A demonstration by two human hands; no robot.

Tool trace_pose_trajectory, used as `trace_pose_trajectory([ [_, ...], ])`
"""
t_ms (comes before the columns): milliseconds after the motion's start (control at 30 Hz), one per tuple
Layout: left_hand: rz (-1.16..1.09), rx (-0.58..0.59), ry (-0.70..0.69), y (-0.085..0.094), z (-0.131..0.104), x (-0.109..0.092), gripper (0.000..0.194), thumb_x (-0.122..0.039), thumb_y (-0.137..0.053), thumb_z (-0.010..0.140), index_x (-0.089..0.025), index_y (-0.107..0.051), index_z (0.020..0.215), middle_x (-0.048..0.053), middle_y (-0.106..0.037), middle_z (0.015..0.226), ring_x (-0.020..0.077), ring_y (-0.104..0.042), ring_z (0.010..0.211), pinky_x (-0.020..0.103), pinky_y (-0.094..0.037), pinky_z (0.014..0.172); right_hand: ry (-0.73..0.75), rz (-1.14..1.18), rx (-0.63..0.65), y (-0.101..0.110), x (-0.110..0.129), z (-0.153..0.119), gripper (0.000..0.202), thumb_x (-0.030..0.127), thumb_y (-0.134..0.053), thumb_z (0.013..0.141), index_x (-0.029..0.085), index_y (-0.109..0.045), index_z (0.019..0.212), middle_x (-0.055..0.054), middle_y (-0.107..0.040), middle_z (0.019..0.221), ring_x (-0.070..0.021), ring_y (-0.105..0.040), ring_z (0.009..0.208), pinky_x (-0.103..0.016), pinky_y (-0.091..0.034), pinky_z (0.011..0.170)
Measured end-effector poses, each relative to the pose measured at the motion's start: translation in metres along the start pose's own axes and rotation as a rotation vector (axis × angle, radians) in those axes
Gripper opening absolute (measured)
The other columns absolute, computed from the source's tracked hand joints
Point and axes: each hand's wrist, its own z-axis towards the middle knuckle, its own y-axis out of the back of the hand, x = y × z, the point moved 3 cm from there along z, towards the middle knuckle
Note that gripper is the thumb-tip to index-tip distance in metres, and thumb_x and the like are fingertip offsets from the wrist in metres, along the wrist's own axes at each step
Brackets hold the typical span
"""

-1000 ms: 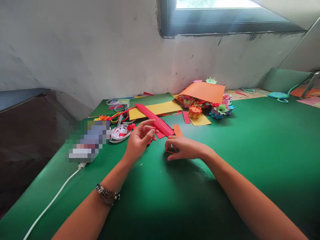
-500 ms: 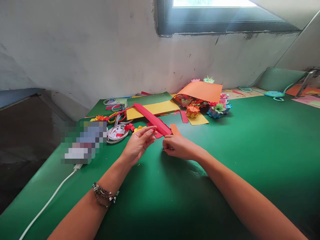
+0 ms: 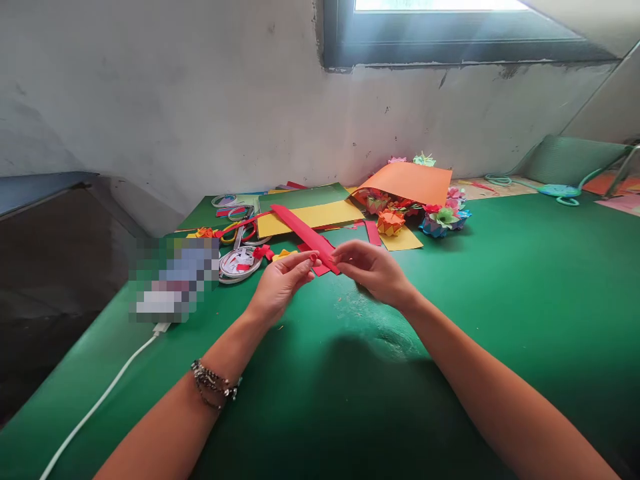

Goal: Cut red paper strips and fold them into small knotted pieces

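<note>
My left hand point(image 3: 280, 283) is closed in a pinch on a small red paper piece point(image 3: 314, 257), held up above the green table. Just right of it is my right hand point(image 3: 373, 272), with its thumb and forefinger slightly apart and nothing visible between them. Its fingertips overlap the near end of a long red paper strip point(image 3: 300, 230) in view; I cannot tell whether they touch it. Smaller red paper pieces point(image 3: 321, 269) lie under that end.
Yellow point(image 3: 315, 217) and green sheets lie behind the hands. Scissors point(image 3: 245, 229), a roll of white tape point(image 3: 239, 262) and a blurred device point(image 3: 175, 280) with a white cable point(image 3: 107, 397) are at left. Paper flowers point(image 3: 391, 222) sit under an orange sheet point(image 3: 407, 183).
My right hand has risen from the table and moved up towards my left hand, its fingers loosening. My left hand still pinches the red piece. The view has shifted slightly.
</note>
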Motion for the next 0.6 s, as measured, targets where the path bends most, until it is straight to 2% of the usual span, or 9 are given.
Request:
trace_pose_trajectory([
  [100, 0.075, 0.025, -0.048, -0.004, -0.002, -0.001, 0.028, -0.028, -0.079, 0.046, -0.016, -0.07, 0.069, 0.0, -0.067, 0.067, 0.0034, -0.052, 0.052, 0.014, -0.045, 0.053, 0.084, 0.063, -0.095, -0.001, 0.006, -0.002, 0.01, 0.016, -0.06, 0.069, 0.017, -0.058, 0.078, 0.0, -0.057, 0.074, -0.0066, -0.053, 0.065, -0.022, -0.048, 0.06],
  [200, 0.158, 0.026, -0.126, -0.007, -0.004, -0.004, 0.025, -0.029, -0.077, 0.048, -0.016, -0.068, 0.068, 0.0, -0.067, 0.066, 0.0051, -0.052, 0.05, 0.018, -0.045, 0.052, 0.145, 0.019, -0.111, -0.002, 0.009, -0.004, 0.01, 0.016, -0.062, 0.068, 0.018, -0.062, 0.078, -0.002, -0.055, 0.082, -0.008, -0.054, 0.07, -0.022, -0.049, 0.061],
  [367, 0.297, 0.022, -0.236, -0.008, -0.007, -0.006, 0.018, -0.026, -0.073, 0.054, -0.015, -0.066, 0.068, -0.002, -0.063, 0.058, 0.0068, -0.054, 0.048, 0.019, -0.045, 0.052, 0.289, -0.265, -0.13, -0.003, 0.012, -0.007, 0.007, 0.018, -0.058, 0.072, 0.019, -0.065, 0.072, -0.003, -0.056, 0.084, -0.0097, -0.055, 0.075, -0.023, -0.049, 0.061],
  [467, 0.335, 0.029, -0.283, -0.007, -0.008, -0.007, 0.013, -0.022, -0.07, 0.058, -0.016, -0.066, 0.069, -0.002, -0.063, 0.059, 0.0072, -0.055, 0.05, 0.019, -0.045, 0.052, 0.351, -0.476, -0.133, -0.005, 0.014, -0.008, 0.011, 0.019, -0.055, 0.075, 0.019, -0.065, 0.071, -0.002, -0.059, 0.074, -0.0082, -0.053, 0.063, -0.023, -0.047, 0.057],
  [600, 0.395, 0.029, -0.345, -0.007, -0.01, -0.008, 0.01, -0.02, -0.066, 0.062, -0.016, -0.067, 0.072, -0.001, -0.064, 0.06, 0.0085, -0.056, 0.052, 0.019, -0.046, 0.053, 0.337, -0.642, -0.118, -0.007, 0.014, -0.009, 0.014, 0.02, -0.052, 0.078, 0.018, -0.064, 0.071, 0.002, -0.058, 0.057, -0.0065, -0.046, 0.049, -0.023, -0.043, 0.056],
])
